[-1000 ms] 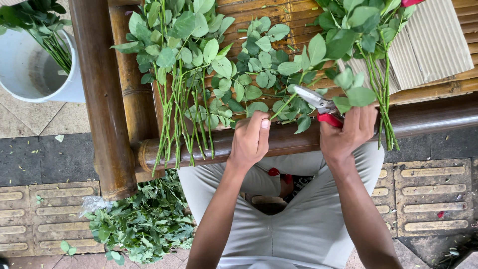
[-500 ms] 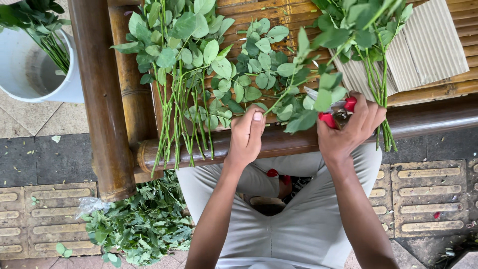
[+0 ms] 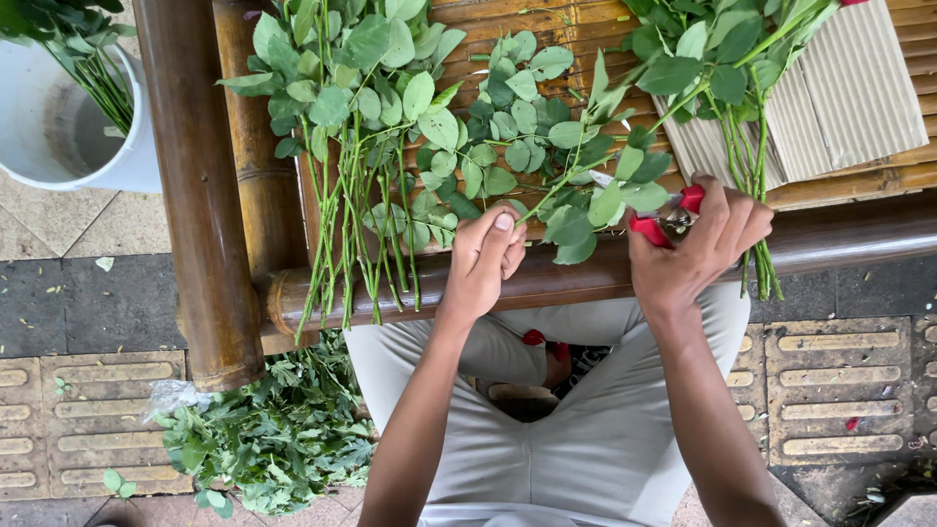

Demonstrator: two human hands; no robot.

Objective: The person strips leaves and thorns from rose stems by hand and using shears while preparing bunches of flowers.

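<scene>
White bucket (image 3: 59, 146) with stems at far left, off the bench. Pile of cut leaves (image 3: 273, 429) on pavement below. Bundle of leafy stems (image 3: 361, 176) draped over front edge of bamboo bench (image 3: 224, 146). Left hand (image 3: 483, 259) closed, pinching leafy stem (image 3: 547, 185) at front edge. Right hand (image 3: 698, 244) curled tight around red-handled shears (image 3: 664, 217), blades at that stem. More stems (image 3: 742, 127) and corrugated cardboard (image 3: 849, 98) toward right edge.

Leafy stem (image 3: 547, 200) between left fingers (image 3: 498, 239) and right fingers (image 3: 727, 220); stem bundle (image 3: 356, 224) left of both; bucket (image 3: 68, 137) far left.
</scene>
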